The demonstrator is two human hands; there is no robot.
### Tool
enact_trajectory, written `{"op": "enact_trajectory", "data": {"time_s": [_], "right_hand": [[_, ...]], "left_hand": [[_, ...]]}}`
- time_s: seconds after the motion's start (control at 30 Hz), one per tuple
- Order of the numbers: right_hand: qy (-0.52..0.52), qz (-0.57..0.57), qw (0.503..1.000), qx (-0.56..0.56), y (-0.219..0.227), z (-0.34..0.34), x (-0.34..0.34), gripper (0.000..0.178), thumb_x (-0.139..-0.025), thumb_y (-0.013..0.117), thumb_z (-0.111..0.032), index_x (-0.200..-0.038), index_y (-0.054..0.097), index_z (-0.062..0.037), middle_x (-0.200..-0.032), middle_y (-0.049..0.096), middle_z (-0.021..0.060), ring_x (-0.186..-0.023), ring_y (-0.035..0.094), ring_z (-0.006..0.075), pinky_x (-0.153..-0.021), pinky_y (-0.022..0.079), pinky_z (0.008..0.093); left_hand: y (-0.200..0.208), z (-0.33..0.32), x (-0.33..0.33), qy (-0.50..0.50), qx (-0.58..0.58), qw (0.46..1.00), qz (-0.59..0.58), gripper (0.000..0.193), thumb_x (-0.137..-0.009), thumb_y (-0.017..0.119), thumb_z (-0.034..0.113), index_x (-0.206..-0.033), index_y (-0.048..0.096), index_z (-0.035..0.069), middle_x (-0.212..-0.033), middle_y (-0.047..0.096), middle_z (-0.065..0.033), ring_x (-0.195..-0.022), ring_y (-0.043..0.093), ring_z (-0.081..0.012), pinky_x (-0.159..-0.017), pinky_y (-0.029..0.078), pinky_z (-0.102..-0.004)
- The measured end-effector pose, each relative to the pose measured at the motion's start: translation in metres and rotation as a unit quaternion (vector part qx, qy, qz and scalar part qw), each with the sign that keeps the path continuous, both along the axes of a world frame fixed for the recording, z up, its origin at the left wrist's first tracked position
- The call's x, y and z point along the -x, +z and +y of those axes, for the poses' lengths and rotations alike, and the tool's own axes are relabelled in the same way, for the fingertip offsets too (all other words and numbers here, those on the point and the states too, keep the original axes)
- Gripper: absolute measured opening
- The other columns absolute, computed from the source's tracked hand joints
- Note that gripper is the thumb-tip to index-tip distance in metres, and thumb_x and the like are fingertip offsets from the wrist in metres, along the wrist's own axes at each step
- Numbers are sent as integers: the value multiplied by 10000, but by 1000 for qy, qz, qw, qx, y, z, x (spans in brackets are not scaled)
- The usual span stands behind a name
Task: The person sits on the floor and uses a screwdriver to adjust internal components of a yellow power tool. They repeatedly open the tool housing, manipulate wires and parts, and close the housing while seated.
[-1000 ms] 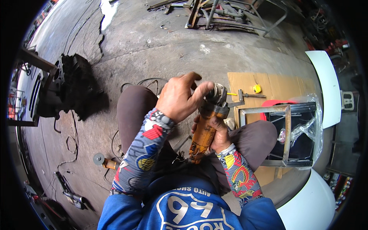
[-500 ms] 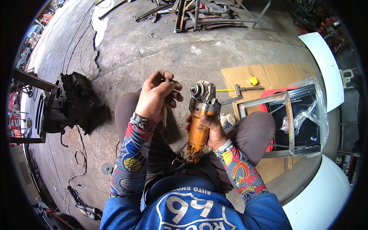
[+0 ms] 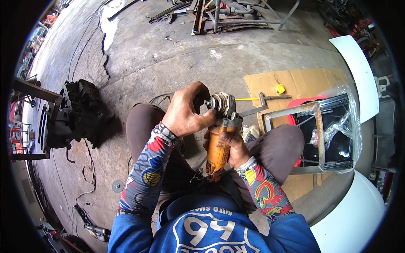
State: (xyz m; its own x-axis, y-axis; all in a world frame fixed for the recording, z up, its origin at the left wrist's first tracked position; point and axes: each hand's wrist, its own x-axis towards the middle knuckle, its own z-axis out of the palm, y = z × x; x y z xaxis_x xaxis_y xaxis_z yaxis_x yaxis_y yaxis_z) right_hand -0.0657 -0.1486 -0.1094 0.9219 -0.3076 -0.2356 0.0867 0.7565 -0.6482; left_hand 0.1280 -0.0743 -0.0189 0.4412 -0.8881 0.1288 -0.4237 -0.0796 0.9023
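An orange angle grinder (image 3: 217, 147) stands head-up between my knees, its bare metal spindle (image 3: 211, 103) pointing left and no disc fitted. My right hand (image 3: 237, 148) is wrapped round the orange body below the gear head. From the left, my left hand (image 3: 188, 110) closes in at the head, thumb against the metal and fingers curled around the spindle's end. The fingertips are partly hidden, and I cannot make out whether a small part is between them. A grey grinding disc (image 3: 117, 186) lies on the floor to the left.
A dark engine block (image 3: 82, 111) stands at the left. To the right, cardboard (image 3: 303, 78) bears a hammer (image 3: 276, 97), a yellow tape measure (image 3: 280, 89) and a rusty metal frame (image 3: 319, 126). White curved panels (image 3: 356, 71) stand beyond. Scrap metal (image 3: 198, 17) lies ahead.
My left hand has moved right and slightly down, from beside the grinder to its spindle. My right hand keeps its hold, with the grinder barely shifted.
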Motion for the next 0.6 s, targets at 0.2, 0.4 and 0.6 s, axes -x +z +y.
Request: {"op": "enact_trajectory", "data": {"time_s": [0.2, 0.4, 0.6], "right_hand": [[-21, -1, 999, -40, 4, 4, -1, 579, -802, 889, -233, -1277, 631, -26, -1054, 735, 105, -866, 736, 233, -793, 613, 377], [-11, 10, 999, -50, 9, 3, -2, 589, -782, 906, -234, -1264, 636, -30, -1051, 734, 97, -885, 731, 224, -793, 613, 375], [-31, 41, 998, -40, 7, 3, -2, 557, -782, 902, -212, -1238, 641, -28, -1029, 732, 90, -876, 727, 214, -795, 601, 364]], "left_hand": [[-5, 2, -5, -41, 37, 992, -111, 322, -685, 660, 171, -902, 524, -24, -752, 562, -222, -678, 603, -440, -626, 498, -445], [-1, 4, -9, -55, -3, 974, -218, 294, -750, 695, 246, -883, 591, 6, -780, 599, -206, -685, 627, -453, -595, 504, -474], [-6, 5, -1, -7, -24, 991, -133, 284, -775, 699, 250, -836, 609, -12, -747, 605, -231, -651, 614, -452, -580, 493, -455]]}}
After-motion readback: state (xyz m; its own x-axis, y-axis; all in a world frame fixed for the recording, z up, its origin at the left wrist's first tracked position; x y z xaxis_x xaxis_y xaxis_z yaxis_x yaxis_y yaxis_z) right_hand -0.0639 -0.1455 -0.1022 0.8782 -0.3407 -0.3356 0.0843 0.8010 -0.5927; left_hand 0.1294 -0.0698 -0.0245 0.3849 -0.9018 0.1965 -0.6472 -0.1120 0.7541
